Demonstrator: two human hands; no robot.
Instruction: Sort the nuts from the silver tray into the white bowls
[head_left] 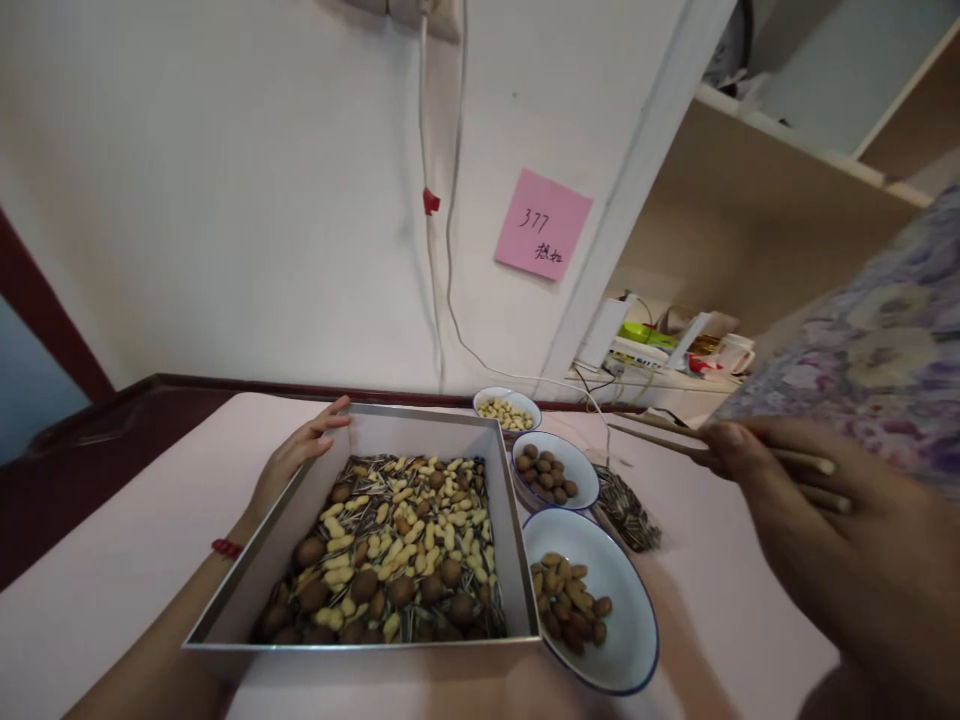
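My left hand (304,450) lies along the far left corner of a square metal-rimmed box (517,560), its fingers hooked over the edge. Mixed in the box are peanuts (397,550), striped sunflower seeds (367,470) and round brown nuts (364,585). To the right, my right hand (832,540) is closed around a pair of wooden chopsticks (667,438). Their tips point left, above the table, with nothing visible between them. Beside the box stand a bowl of almonds (566,595), a bowl of round brown nuts (546,472) and a bowl of pale nuts (506,412).
A heap of sunflower seeds (626,508) lies on the pink tabletop (720,600), right of the bowls. White cables (450,250) hang down the wall behind. A pink note (544,222) is stuck there. At right, flowered fabric (885,340) stands before a shelf (787,130).
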